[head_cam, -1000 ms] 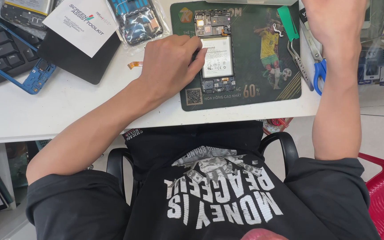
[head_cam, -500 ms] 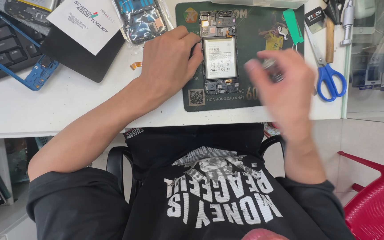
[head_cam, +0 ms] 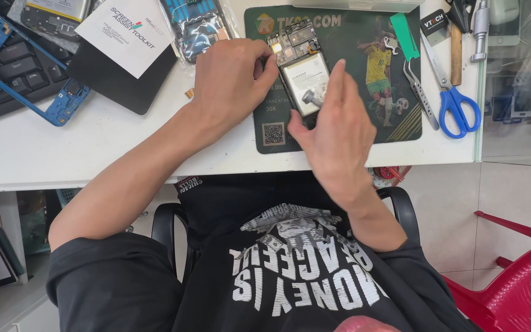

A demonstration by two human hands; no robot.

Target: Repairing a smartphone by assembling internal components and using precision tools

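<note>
Green mat (head_cam: 401, 117) on the white worktop (head_cam: 93, 141) carries an opened phone (head_cam: 299, 71), back off, battery showing. Left hand (head_cam: 228, 86) steadies its left edge, fingers curled against the frame. Right hand (head_cam: 333, 132) pinches a small grey tool (head_cam: 310, 97) over the battery. Judging by this, the work is on the internals; the next move calls for a steady tip. What the tool touches is hidden, and the phone's lower end is covered

My white table (head_cam: 44, 154) is carrying a dark green mat (head_cam: 394, 123), a black keyboard (head_cam: 7, 74) under a blue phone frame (head_cam: 62, 104), a black card (head_cam: 118, 86) topped by white paper (head_cam: 127, 34), and blue-handled scissors (head_cam: 456, 104) lying beside the mat.
</note>
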